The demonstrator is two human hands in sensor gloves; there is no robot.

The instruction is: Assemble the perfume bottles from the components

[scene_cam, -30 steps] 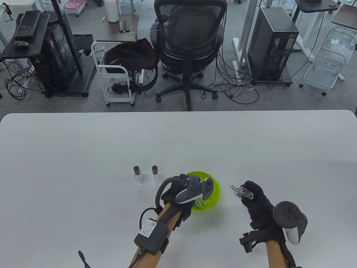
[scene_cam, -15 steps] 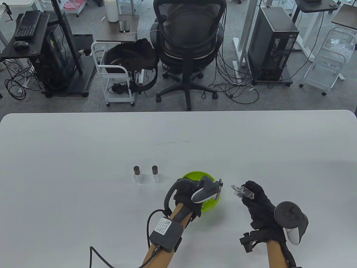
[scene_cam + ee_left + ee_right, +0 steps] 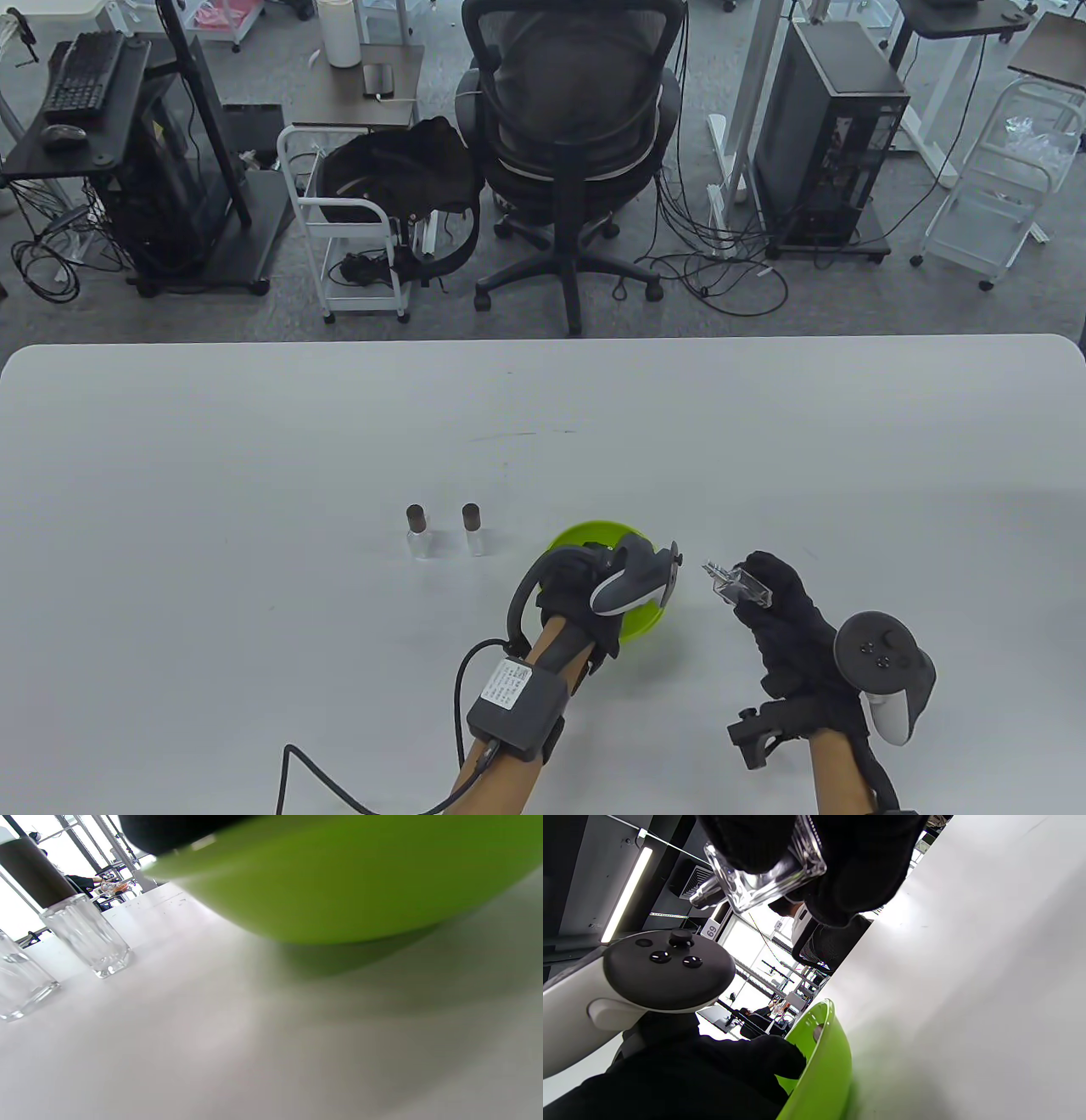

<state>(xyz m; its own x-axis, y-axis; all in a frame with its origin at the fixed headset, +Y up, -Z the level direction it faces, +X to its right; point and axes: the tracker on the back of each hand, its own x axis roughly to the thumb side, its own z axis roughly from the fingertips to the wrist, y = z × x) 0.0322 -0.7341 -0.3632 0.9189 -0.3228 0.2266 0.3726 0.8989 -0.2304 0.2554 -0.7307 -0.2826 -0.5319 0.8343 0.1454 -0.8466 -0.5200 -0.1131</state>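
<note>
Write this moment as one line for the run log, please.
left hand: reaching into green bowl | right hand: holds uncapped clear bottle above table | two capped bottles: upright, left of bowl

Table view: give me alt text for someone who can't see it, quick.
The left hand reaches into a green bowl while the right hand holds a clear uncapped perfume bottle above the white table. Two capped bottles stand left of the bowl.
</note>
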